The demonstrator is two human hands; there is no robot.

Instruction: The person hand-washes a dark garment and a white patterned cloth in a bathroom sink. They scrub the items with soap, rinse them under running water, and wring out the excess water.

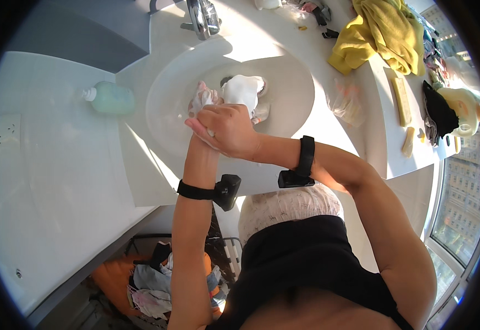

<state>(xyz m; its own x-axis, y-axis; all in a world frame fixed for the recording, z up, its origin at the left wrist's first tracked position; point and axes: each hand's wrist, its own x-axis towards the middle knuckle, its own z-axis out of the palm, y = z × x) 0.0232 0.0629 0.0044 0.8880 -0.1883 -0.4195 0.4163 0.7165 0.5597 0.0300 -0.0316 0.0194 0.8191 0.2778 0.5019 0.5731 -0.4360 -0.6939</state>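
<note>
My right hand reaches across and wraps round my left wrist, with a small spot of white foam by its thumb. Just beyond it, my left hand is mostly hidden; what shows is pinkish and streaked with white suds, and its fingers are not clear. Both hands are over the white oval washbasin. A bunched white cloth lies in the basin beside my left hand, near the drain. Whether the left hand touches the cloth cannot be made out.
A chrome faucet stands behind the basin. To the left is a pale green pump bottle. A yellow garment, soap bars and a detergent jug occupy the right counter. Below left, a basket holds clothes.
</note>
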